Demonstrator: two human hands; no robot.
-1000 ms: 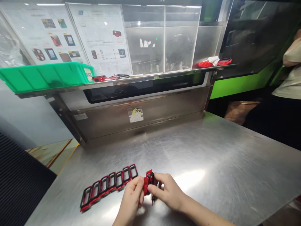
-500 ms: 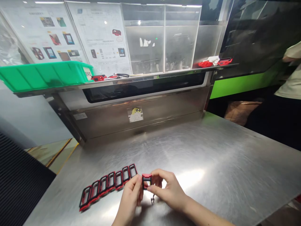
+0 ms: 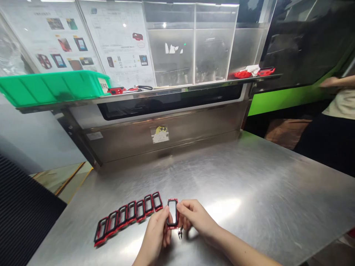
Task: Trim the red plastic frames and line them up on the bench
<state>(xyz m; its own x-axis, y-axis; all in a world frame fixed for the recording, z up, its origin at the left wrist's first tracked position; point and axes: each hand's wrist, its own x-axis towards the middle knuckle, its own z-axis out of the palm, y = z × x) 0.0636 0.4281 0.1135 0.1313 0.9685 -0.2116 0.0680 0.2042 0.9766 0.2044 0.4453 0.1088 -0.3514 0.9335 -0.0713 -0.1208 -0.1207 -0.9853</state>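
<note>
Between my hands I hold a small red and black rectangular frame (image 3: 173, 201), its long opening turned up toward me. My left hand (image 3: 155, 226) grips its left edge with the thumb on top. On the right edge, the thumb and fingers of my right hand (image 3: 195, 217) are closed. A small dark metal piece (image 3: 180, 232) shows just below the frame; whether it is attached or lies on the table, I cannot tell. Left of my hands, a slanting row of similar red and black frames (image 3: 122, 217) lies on the steel table (image 3: 222, 177).
A shelf behind the table carries a green bin (image 3: 52, 88), a red part (image 3: 116, 91) and more red pieces (image 3: 241, 74) at its right end. Printed sheets (image 3: 119, 40) stand behind it. A person (image 3: 341, 103) stands at the far right.
The held frame has tilted in my hands, from its end facing me to its long open face. The person at right has stretched an arm out to the left.
</note>
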